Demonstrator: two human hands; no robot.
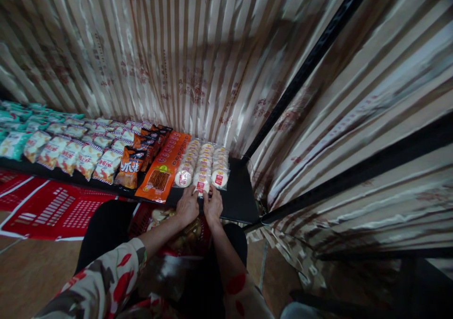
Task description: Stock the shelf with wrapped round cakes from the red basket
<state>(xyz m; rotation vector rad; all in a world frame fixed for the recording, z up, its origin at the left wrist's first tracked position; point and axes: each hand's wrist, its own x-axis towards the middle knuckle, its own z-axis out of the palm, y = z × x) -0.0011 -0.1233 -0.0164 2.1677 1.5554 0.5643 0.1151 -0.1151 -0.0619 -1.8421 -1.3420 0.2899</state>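
My left hand (187,205) and my right hand (213,205) are at the front of a black shelf (237,196). Between them, their fingertips pinch a wrapped round white cracker (202,185) with a red label, at the front of the middle row. Overlapping packs of the same kind run back in three rows, with a left-row pack (183,177) and a right-row pack (220,178) at the front. Left of these lies a flat orange snack bag (163,168) with brown sticks pictured on it.
Further left on the shelf are black-and-orange snack bags (130,168), white snack bags (87,158) and green bags (16,144). A striped curtain (198,73) hangs behind. Black metal posts (304,78) stand at the right. Red printed packaging (67,210) lies below the shelf.
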